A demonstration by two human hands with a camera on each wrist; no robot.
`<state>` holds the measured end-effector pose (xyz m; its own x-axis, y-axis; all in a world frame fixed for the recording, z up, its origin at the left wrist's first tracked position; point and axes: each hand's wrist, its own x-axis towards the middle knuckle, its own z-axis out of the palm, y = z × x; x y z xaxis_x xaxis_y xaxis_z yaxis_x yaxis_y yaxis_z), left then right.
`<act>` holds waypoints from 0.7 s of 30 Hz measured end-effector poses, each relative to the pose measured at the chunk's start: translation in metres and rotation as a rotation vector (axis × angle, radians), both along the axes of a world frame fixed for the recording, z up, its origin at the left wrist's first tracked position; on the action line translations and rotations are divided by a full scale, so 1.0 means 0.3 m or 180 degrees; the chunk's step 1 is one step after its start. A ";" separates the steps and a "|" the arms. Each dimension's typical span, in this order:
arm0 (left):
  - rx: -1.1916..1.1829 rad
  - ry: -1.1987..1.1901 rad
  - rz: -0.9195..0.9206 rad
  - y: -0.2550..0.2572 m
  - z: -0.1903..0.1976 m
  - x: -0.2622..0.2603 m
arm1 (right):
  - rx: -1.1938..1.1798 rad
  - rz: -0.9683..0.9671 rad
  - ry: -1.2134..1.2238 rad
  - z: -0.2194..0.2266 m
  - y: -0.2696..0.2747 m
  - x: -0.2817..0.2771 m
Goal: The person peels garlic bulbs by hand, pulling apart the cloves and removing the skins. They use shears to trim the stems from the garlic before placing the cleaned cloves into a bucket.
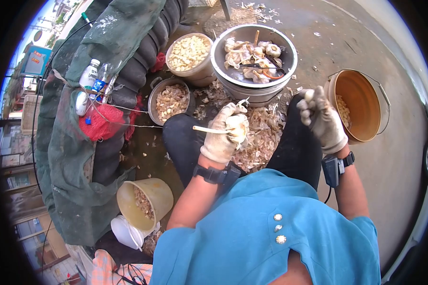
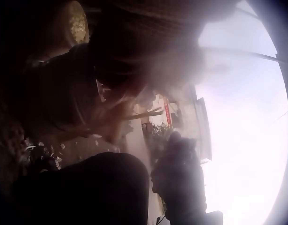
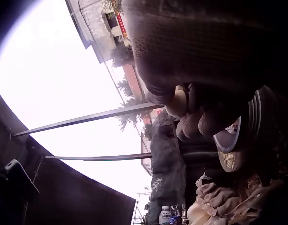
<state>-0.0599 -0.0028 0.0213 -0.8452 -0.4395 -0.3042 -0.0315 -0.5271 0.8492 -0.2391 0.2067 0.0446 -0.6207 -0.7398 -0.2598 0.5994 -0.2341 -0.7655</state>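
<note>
1. Taking 12 o'clock as straight ahead, the gloved left hand [image 1: 221, 135] is gripping a garlic bulb [image 1: 238, 128] at 11, its stalk [image 1: 204, 129] pointing toward 9.
2. At 1 o'clock, the gloved right hand [image 1: 325, 121] is pinching a pale clove [image 3: 177, 105] in bent fingers.
3. A loose pinch through thick gloving could be letting that clove slip, perhaps into the husk heap [image 1: 259, 137] below; an over-hard squeeze could be breaking the bulb apart.
4. The right knee [image 1: 302, 147] is standing between the bulb and the brown bucket [image 1: 364, 95] at 2 o'clock; a careless swing might be catching its rim.
5. At 9 a pale yellow bucket [image 1: 164, 194] is tilting; at 10 a pot [image 1: 190, 102] is holding cloves.
6. At 12 a basin [image 1: 286, 45] of garlic heads [image 1: 272, 50] is blocking the forward reach.
7. Beyond, at 11, a tub [image 1: 195, 71] is brimming with pale cloves; green netting [image 1: 100, 47] is covering tyres [image 1: 154, 35] at 10.
</note>
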 end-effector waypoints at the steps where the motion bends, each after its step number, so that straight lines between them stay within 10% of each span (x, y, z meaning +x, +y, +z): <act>1: 0.0686 0.0106 -0.0013 -0.006 -0.010 -0.001 | -0.0295 -0.0400 -0.0226 -0.018 0.045 -0.063; 4: -0.0162 -0.0094 -0.0031 -0.003 -0.028 -0.018 | -0.0435 -0.1529 -0.0696 0.024 0.088 -0.126; 8: 0.0140 0.0221 -0.0206 0.021 -0.019 -0.019 | 0.0360 -0.0475 -0.0052 -0.004 0.058 -0.032; 10: -0.2329 0.0059 -0.0397 0.029 -0.028 -0.016 | 0.0737 0.0200 0.0471 0.029 -0.016 0.075; 12: -0.1868 -0.0225 -0.0414 0.035 0.002 -0.022 | 0.1058 0.0655 0.0917 0.057 -0.100 0.170; 14: -0.4358 0.0265 -0.0456 0.020 -0.037 -0.033 | 0.1380 0.0996 0.2363 0.042 -0.152 0.221; 19: -0.4979 -0.0064 -0.0517 0.030 -0.061 -0.027 | 0.1934 0.1027 0.3095 0.034 -0.208 0.266; 21: -0.3680 -0.0373 -0.0371 0.043 -0.057 -0.019 | 0.2201 0.1127 0.3003 0.055 -0.214 0.269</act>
<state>-0.0657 0.0102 0.0041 -0.8919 -0.4274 0.1476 -0.1388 0.5696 0.8101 -0.1583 0.1426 0.0611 -0.5707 -0.7906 -0.2220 -0.3105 0.4580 -0.8330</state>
